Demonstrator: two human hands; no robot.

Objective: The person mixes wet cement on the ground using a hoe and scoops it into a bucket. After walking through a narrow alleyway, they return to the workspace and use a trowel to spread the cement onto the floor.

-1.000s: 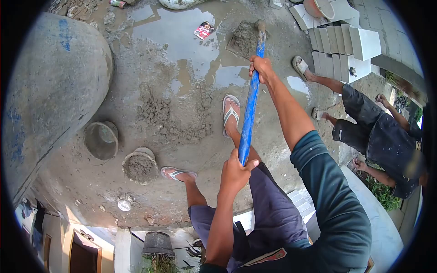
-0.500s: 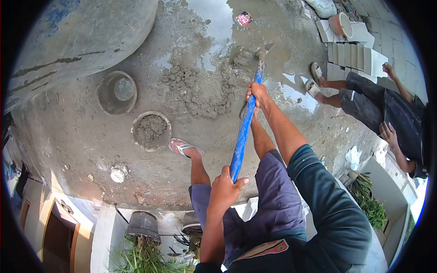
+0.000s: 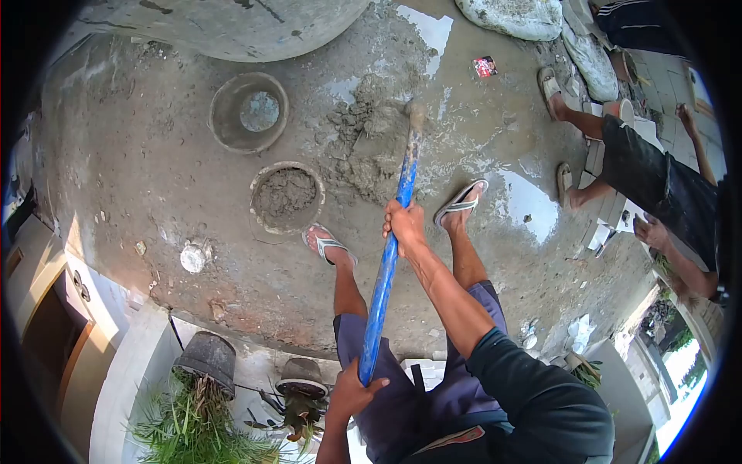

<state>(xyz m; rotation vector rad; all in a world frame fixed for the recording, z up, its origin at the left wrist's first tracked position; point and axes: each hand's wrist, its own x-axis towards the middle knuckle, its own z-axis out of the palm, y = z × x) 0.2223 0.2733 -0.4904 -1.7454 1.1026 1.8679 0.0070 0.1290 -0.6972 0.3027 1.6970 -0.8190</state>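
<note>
Both my hands grip a long blue-handled hoe (image 3: pixel 384 282). My right hand (image 3: pixel 405 224) is wrapped around the middle of the handle. Lower down, close to my thighs, my left hand (image 3: pixel 357 393) is closed around the handle's end. The hoe's far end rests at a heap of wet grey mortar (image 3: pixel 371 166), and its blade is mostly hidden there. Left of the heap stands a bucket (image 3: pixel 255 179) filled with mortar. Behind it is another bucket (image 3: pixel 284 139) with a pale patch at its bottom.
A co-worker (image 3: pixel 641 158) stands at the right, near stacked blocks. White sacks (image 3: pixel 514 17) lie at the top, and a red packet (image 3: pixel 485 67) lies on the wet ground. A large grey rounded vessel (image 3: pixel 255 31) fills the upper left. Potted plants (image 3: pixel 207 362) line the wall below.
The hoe has swung left, its far end now at the mortar heap. My right foot has come into view, and the view has shifted. The co-worker's feet are farther apart.
</note>
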